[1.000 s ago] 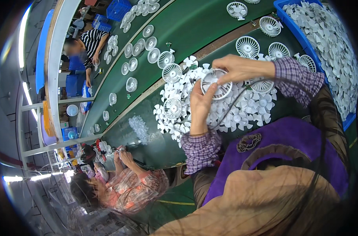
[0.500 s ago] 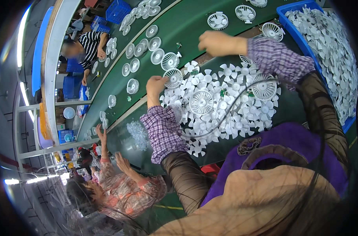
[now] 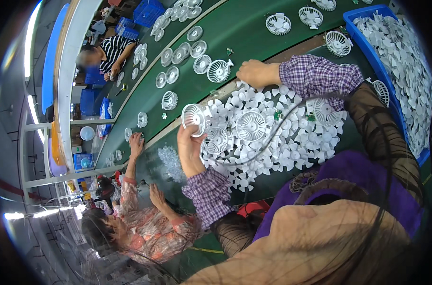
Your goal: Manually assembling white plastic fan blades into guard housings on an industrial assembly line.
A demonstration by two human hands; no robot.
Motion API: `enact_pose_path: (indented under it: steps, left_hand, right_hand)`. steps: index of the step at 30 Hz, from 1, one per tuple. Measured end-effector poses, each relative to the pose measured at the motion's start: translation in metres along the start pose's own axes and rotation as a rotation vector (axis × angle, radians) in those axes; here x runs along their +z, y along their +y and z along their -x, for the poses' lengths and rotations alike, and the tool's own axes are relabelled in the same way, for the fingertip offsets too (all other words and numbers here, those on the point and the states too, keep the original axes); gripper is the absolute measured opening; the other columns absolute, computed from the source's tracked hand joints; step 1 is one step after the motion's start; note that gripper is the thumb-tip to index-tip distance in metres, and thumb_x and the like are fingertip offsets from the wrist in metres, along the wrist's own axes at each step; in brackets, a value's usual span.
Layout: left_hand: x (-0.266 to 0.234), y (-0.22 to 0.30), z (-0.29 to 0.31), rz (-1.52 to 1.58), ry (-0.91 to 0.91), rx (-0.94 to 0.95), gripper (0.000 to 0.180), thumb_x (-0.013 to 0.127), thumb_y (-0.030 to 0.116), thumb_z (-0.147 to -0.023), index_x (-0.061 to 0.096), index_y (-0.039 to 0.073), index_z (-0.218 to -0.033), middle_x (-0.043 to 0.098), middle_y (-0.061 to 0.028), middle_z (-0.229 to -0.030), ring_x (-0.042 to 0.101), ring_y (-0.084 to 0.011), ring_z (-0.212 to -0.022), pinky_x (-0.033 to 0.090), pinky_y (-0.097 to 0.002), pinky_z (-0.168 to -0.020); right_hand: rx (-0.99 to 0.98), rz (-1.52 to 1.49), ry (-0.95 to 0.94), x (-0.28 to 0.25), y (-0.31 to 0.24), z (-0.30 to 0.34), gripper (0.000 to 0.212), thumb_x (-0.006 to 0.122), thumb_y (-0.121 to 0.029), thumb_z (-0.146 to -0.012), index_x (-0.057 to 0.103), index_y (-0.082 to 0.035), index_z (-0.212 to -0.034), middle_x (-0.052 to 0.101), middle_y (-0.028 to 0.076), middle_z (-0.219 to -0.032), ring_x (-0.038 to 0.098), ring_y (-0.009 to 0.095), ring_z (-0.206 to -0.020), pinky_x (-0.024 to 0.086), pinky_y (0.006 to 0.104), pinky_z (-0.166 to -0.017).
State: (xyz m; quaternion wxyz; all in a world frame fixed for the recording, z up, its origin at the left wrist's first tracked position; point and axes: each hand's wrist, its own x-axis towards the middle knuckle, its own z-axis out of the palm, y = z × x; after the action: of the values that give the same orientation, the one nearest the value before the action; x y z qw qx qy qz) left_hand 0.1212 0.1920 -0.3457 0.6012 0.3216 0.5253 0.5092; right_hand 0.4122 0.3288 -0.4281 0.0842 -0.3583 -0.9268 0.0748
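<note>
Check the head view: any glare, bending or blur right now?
Head view: the ceiling lights wash out white at left; the green conveyor belt bows with fisheye distortion; the picture's right edge falls dark; the left hand, the white fan cage it holds and the right hand show no heavy blur.

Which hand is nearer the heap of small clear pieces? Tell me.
Left: the left hand, holding a white grille, is just right of the heap; the right hand is farther up and right.
</note>
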Motion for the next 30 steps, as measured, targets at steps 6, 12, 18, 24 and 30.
enact_pose_path:
  steps: [6,12,18,24,30]
  left_hand:
    - [0.031,-0.051,0.049,0.429,-0.162,0.052,0.030,0.051,-0.001,-0.081,0.054,-0.003,-0.111,0.063,-0.0180,-0.106,0.067,-0.0302,-0.088,0.062,-0.0419,-0.063]
    - [0.041,-0.065,0.070,0.533,-0.034,0.101,0.029,0.051,0.019,-0.094,0.055,0.001,-0.116,0.066,-0.0162,-0.103,0.067,-0.0280,-0.091,0.059,-0.0379,-0.058]
    - [0.071,-0.065,0.072,0.493,-0.097,0.124,0.031,0.056,0.019,-0.092,0.053,0.002,-0.118,0.065,-0.0127,-0.105,0.066,-0.0240,-0.091,0.060,-0.0353,-0.055]
    - [0.072,-0.063,0.071,0.449,-0.044,0.211,0.036,0.052,0.004,-0.087,0.049,0.000,-0.122,0.061,-0.0135,-0.113,0.063,-0.0253,-0.099,0.056,-0.0446,-0.079]
    - [0.110,-0.061,0.063,0.321,-0.138,0.272,0.053,0.044,-0.006,-0.077,0.044,-0.003,-0.129,0.055,-0.0154,-0.122,0.058,-0.0270,-0.108,0.052,-0.0430,-0.089]
  right_hand:
    - [0.062,0.025,-0.119,-0.024,0.024,0.034,0.019,0.061,-0.005,-0.069,0.067,-0.003,-0.087,0.063,0.017,-0.096,0.061,0.036,-0.091,0.051,0.0448,-0.075]
    - [-0.073,-0.008,0.072,-0.030,-0.002,0.019,0.022,0.062,-0.007,-0.071,0.070,-0.012,-0.091,0.060,0.010,-0.101,0.054,0.028,-0.104,0.046,0.0406,-0.079]
    - [0.068,0.118,0.071,-0.006,-0.003,0.007,0.023,0.062,-0.014,-0.073,0.070,-0.005,-0.093,0.064,0.013,-0.100,0.056,0.028,-0.101,0.042,0.0419,-0.081]
    - [0.304,0.109,-0.043,-0.019,0.001,0.011,0.023,0.063,-0.016,-0.074,0.070,-0.003,-0.091,0.064,0.017,-0.099,0.057,0.031,-0.097,0.041,0.0430,-0.078]
    - [0.247,0.032,0.290,-0.081,0.004,0.050,0.025,0.064,-0.017,-0.070,0.066,-0.001,-0.089,0.063,0.017,-0.094,0.056,0.032,-0.094,0.045,0.0431,-0.080]
